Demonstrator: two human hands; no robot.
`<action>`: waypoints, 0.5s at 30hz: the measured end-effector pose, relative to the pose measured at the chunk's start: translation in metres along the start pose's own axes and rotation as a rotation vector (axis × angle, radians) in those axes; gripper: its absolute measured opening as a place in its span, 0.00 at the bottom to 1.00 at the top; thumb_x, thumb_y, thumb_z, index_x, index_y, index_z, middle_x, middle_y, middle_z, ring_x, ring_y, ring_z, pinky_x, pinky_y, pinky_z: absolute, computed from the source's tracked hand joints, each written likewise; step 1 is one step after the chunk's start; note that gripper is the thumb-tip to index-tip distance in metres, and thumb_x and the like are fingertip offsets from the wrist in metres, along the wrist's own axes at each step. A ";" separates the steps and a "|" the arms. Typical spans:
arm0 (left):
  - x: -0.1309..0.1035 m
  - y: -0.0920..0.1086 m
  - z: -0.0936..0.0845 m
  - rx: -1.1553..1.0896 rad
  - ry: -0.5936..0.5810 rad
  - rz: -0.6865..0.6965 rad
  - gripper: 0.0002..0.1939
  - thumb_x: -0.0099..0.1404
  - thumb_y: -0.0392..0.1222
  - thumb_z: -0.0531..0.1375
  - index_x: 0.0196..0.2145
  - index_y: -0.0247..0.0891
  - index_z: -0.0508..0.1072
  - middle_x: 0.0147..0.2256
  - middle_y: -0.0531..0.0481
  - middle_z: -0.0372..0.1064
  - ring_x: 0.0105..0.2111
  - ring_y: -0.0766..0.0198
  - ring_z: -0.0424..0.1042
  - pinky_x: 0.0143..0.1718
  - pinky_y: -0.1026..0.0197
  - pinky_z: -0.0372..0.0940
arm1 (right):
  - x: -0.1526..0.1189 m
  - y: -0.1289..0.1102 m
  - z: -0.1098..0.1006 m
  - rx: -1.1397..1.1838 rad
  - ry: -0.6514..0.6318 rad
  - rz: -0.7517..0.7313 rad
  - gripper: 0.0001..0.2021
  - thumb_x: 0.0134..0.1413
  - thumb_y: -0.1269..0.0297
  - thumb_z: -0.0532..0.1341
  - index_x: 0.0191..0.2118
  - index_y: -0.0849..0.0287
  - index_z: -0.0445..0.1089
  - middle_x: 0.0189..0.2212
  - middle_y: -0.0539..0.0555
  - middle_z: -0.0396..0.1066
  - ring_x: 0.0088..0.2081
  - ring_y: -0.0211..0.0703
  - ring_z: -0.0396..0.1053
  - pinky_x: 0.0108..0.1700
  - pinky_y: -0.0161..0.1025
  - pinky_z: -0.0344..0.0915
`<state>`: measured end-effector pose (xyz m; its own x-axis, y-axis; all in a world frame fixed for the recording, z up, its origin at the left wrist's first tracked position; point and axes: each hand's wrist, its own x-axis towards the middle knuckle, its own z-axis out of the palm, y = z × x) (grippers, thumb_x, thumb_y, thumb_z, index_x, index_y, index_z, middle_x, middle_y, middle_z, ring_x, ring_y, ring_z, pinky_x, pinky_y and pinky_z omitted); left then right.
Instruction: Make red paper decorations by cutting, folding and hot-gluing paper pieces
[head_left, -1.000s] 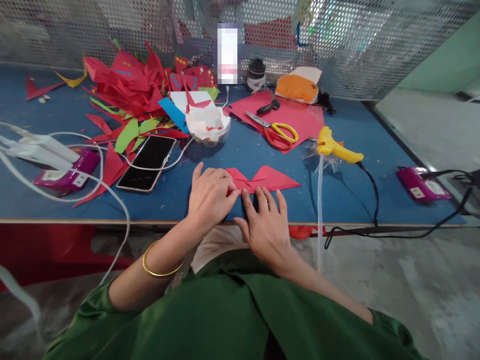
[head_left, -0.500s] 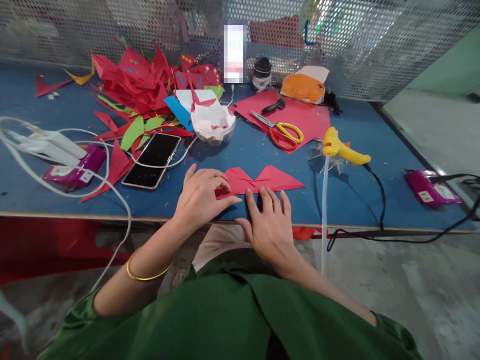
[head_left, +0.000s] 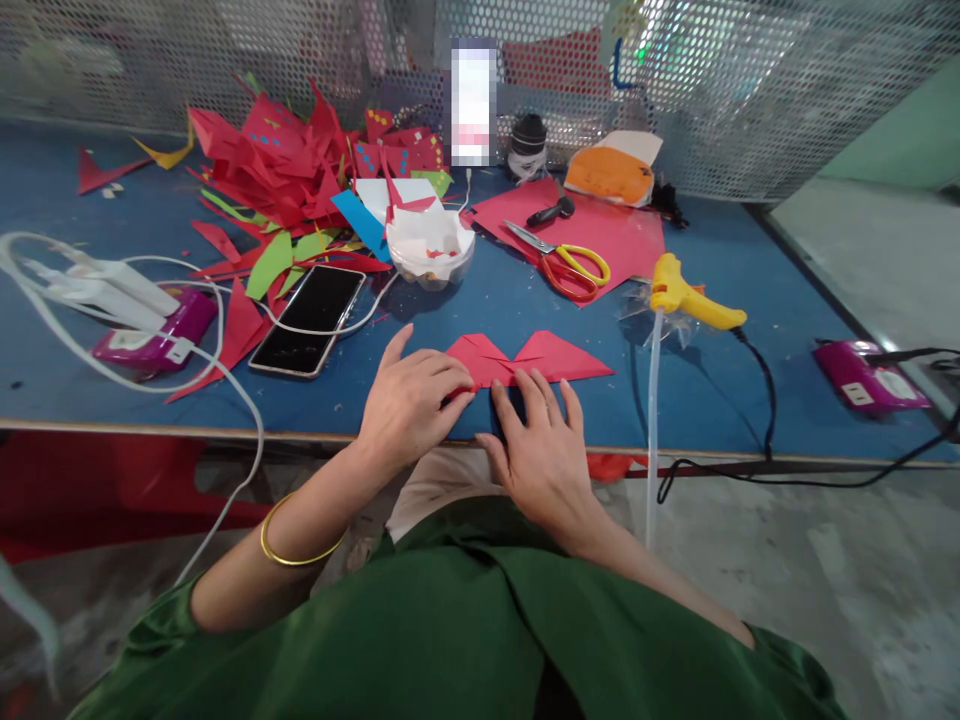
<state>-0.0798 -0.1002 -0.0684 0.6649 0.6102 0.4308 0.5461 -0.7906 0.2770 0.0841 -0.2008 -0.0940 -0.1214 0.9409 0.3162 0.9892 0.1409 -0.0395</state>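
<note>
A folded piece of red paper (head_left: pixel 559 358) lies flat near the front edge of the blue table, with two pointed flaps meeting at a notch. At its left end, my left hand (head_left: pixel 411 405) pinches the lower edge between thumb and fingers, covering that corner. My right hand (head_left: pixel 546 440) rests with fingers spread, its fingertips on the paper's lower edge near the middle. Beyond the paper, a pair of scissors (head_left: pixel 559 262) with red and yellow handles lies on a larger red sheet (head_left: pixel 630 235).
Left of my hands are a phone (head_left: pixel 306 320), white cables and a purple power strip (head_left: pixel 161 330). A heap of red paper pieces (head_left: pixel 277 160) and a lined bowl (head_left: pixel 431 250) stand behind. Rightward are a yellow glue gun (head_left: pixel 686 295) with its cord and another purple strip (head_left: pixel 870 378).
My left thumb and fingers have closed together on the left end of the red paper. My right hand stays nearly in place. The whole view has shifted slightly.
</note>
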 end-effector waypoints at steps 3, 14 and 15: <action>0.001 0.000 0.000 0.015 0.014 0.021 0.07 0.67 0.37 0.58 0.33 0.40 0.76 0.36 0.53 0.79 0.39 0.60 0.76 0.65 0.40 0.47 | 0.002 0.002 0.004 0.090 0.008 -0.063 0.29 0.68 0.54 0.51 0.62 0.75 0.63 0.62 0.70 0.62 0.65 0.56 0.56 0.67 0.53 0.48; 0.012 -0.003 -0.002 0.037 -0.077 0.080 0.09 0.68 0.35 0.55 0.35 0.38 0.75 0.36 0.49 0.77 0.39 0.59 0.75 0.63 0.42 0.52 | 0.003 0.000 0.007 0.120 -0.019 -0.056 0.29 0.68 0.54 0.49 0.66 0.70 0.58 0.61 0.69 0.64 0.63 0.56 0.59 0.66 0.56 0.48; 0.013 -0.004 -0.002 0.038 -0.103 0.088 0.09 0.69 0.35 0.54 0.35 0.38 0.75 0.36 0.48 0.77 0.40 0.58 0.75 0.62 0.42 0.53 | 0.003 0.000 0.008 0.118 -0.015 -0.057 0.29 0.69 0.54 0.49 0.65 0.71 0.58 0.61 0.69 0.63 0.64 0.56 0.58 0.66 0.56 0.48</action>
<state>-0.0742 -0.0892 -0.0622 0.7588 0.5420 0.3612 0.5010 -0.8401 0.2082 0.0836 -0.1959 -0.1004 -0.1796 0.9346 0.3070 0.9643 0.2290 -0.1329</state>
